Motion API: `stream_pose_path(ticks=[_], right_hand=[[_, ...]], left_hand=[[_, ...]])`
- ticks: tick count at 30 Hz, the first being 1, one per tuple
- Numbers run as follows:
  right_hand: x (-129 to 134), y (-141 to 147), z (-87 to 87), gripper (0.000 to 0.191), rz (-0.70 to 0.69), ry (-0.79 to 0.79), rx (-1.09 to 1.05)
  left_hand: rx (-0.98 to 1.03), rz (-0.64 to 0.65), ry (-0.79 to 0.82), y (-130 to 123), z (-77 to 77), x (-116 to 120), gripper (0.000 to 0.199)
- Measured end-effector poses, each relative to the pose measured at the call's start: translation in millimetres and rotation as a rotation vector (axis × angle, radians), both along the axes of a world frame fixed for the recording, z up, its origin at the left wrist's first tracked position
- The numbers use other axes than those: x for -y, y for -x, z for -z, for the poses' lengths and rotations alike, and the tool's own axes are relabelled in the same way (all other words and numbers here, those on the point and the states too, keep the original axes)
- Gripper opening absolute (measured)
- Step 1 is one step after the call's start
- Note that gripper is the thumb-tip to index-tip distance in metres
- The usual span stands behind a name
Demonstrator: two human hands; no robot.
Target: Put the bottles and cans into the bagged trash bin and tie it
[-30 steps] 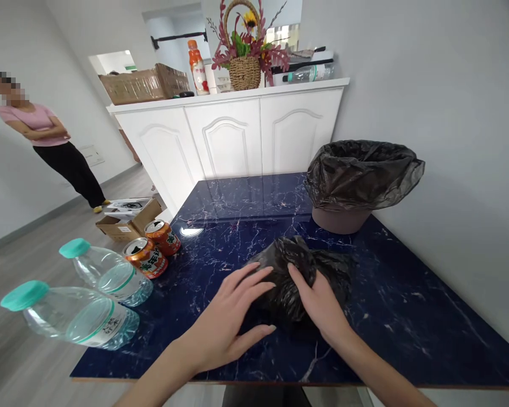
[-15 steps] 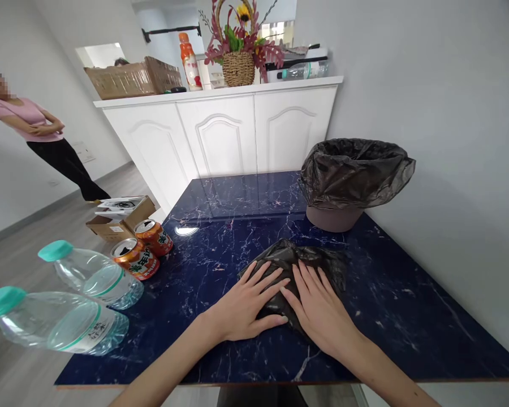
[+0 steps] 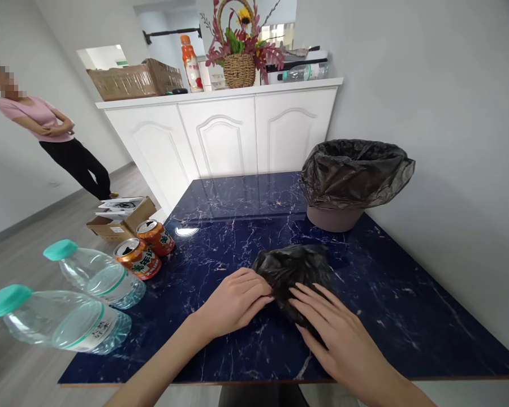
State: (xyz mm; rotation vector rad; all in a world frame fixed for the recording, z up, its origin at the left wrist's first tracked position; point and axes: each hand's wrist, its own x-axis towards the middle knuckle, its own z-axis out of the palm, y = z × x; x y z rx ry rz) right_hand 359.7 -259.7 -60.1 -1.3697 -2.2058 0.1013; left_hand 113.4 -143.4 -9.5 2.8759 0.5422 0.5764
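Both hands lay flat on the plastic half a second ago; now the left hand (image 3: 235, 297) has curled up at its left edge, the right hand (image 3: 339, 333) has slid nearer to the person, and the black bag (image 3: 294, 268) is more bunched up. From where I stand, the left thumb and fingers look pinched on the bag's edge. The right hand is spread, with its fingertips on the bag. It lies on the dark blue surface (image 3: 220, 226), in front of the bin (image 3: 335, 219) and apart from it. To bunch it well, I think the left should hold snugly and the right press softly and slowly, so air gets out and the thin plastic does not slip or rip
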Motion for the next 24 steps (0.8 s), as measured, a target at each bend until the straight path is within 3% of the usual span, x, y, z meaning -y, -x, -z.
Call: stream_pose_path(ticks=[6, 10, 14, 17, 20, 22, 24], right_hand=[[-21, -12, -35.6, 0.034, 0.068, 0.580, -0.366], [-64, -24, -29.1, 0.035, 0.018, 0.666, -0.442], [-97, -31, -16.0, 0.036, -0.025, 0.743, -0.401], [-102, -33, -16.1, 0.036, 0.024, 0.759, -0.357], [-91, -24, -24.4, 0.028, 0.214, 0.589, -0.259], [-73, -5, -31.0, 0.027, 0.360, 0.262, -0.128], [-52, 23, -33.9, 0.035, 0.356, -0.063, -0.017]], left_hand=[[-0.058, -0.154, 0.027, 0, -17.9, 3, 0.032], [0.039, -0.301, -0.166, -13, -11.6, 1, 0.026], [-0.017, -0.121, -0.207, -23, 3.3, 11, 0.036], [-0.160, -0.129, -0.146, -19, 17.0, 12, 0.050], [-0.222, -0.173, -0.060, -10, 28.6, 8, 0.056], [-0.242, -0.181, -0.010, -6, 35.0, 5, 0.057], [-0.236, -0.178, 0.016, -4, 40.7, 4, 0.059]])
